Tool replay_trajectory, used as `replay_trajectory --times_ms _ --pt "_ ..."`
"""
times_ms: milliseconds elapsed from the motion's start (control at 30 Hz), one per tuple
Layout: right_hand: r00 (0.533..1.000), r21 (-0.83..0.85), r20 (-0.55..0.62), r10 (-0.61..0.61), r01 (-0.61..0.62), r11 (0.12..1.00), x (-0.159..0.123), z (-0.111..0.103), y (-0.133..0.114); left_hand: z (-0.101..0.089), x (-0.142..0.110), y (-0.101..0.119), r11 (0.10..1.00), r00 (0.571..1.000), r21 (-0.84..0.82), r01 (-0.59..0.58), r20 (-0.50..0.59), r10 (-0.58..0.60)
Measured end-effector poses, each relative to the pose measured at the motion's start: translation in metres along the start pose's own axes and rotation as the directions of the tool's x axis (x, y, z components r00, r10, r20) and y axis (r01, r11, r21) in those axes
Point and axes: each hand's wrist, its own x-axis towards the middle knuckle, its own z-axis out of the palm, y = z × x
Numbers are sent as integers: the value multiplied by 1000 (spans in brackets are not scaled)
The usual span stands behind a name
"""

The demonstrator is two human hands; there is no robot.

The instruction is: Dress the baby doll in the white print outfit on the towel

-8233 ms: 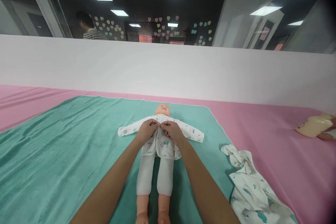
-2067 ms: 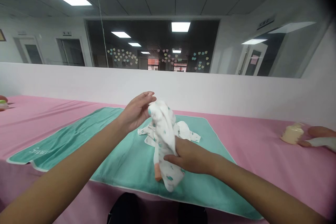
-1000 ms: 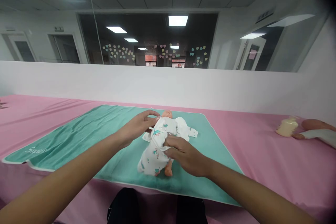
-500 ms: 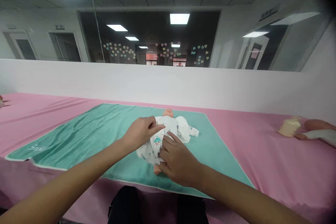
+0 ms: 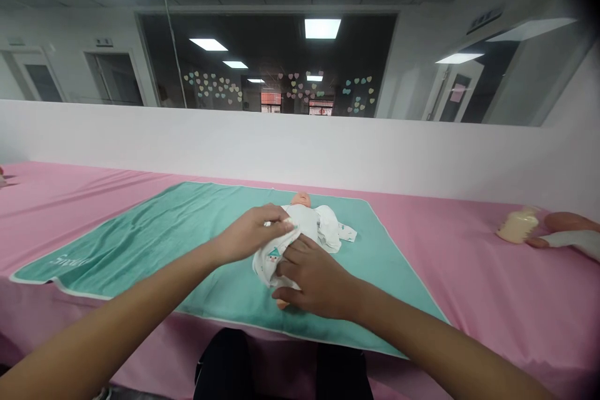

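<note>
A baby doll (image 5: 301,199) lies on its back on a green towel (image 5: 178,231), head toward the wall. It has on a white printed baby shirt (image 5: 307,220) with a small house pattern; one sleeve spreads out on the right. My left hand (image 5: 250,234) is closed in a pinch on the shirt's edge at the doll's left-hand side in view, lifting the cloth. Over the doll's lower body, my right hand (image 5: 323,276) is closed, its curled fingers at the shirt's bunched front. Its fingertips are partly hidden in the cloth. A bit of the doll's foot shows below.
The towel lies on a pink table cover (image 5: 469,262) that runs along a white wall (image 5: 210,140) with a window above. At the right are a cream-coloured bottle (image 5: 518,225) and another doll (image 5: 569,231), partly cut off. My knees are under the table's front edge.
The shirt's lower part has been pulled up and bunched toward the middle. My left hand now grips its edge, and the right fingers have pushed further into the cloth.
</note>
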Motion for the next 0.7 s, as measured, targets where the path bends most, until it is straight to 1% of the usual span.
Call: replay_trajectory --times_ms 33,67,100,133,167,200,233,267,300,333,367,400,467,533,600,667,700 --pt "998 100 -38 52 -48 994 0 -9 3 -6 -1 1 996 1000 -90 3 -20 -5" --pt "987 203 -91 130 -109 973 2 -19 6 -11 -2 1 983 999 -184 8 -35 -14" --pt "962 303 -154 224 -170 938 3 -30 9 -17 -3 2 962 999 -271 14 -36 -24" --pt "924 393 -212 317 -216 894 6 -41 11 -22 -4 3 938 999 -347 19 -23 -28" --pt "892 470 -246 380 -233 851 9 -50 12 -26 -5 5 912 1000 -408 30 7 -29" --pt "886 537 -234 401 -227 813 13 -58 13 -29 -6 8 889 998 -455 48 46 -30" --pt "904 600 -179 388 -212 771 18 -63 13 -31 -7 10 869 996 -491 68 81 -32" --pt "934 664 -86 347 -206 718 23 -66 13 -34 -8 13 853 994 -515 84 105 -35" --pt "956 728 15 294 -212 652 28 -66 12 -36 -9 16 842 993 -531 93 116 -36" --pt "965 787 92 244 -221 575 33 -64 11 -38 -10 18 836 992 -541 95 119 -36" --pt "969 839 130 210 -220 498 38 -60 10 -40 -10 20 834 992 -544 95 121 -35" --pt "972 880 130 194 -204 429 43 -56 9 -42 -11 21 836 991 -540 97 132 -30" --pt "979 932 73 192 -135 336 52 -47 9 -47 -10 20 856 983 -507 104 182 -12" --pt "985 950 47 163 -95 299 60 -41 10 -52 -10 17 888 969 -447 104 247 11" --pt "991 945 83 109 -113 305 64 -39 13 -58 -11 13 916 961 -388 97 276 16" --pt "989 923 128 70 -145 358 61 -41 19 -67 -14 10 934 968 -340 109 251 -22" --pt "988 904 142 57 -153 398 59 -45 23 -73 -16 8 939 975 -320 124 215 -56"
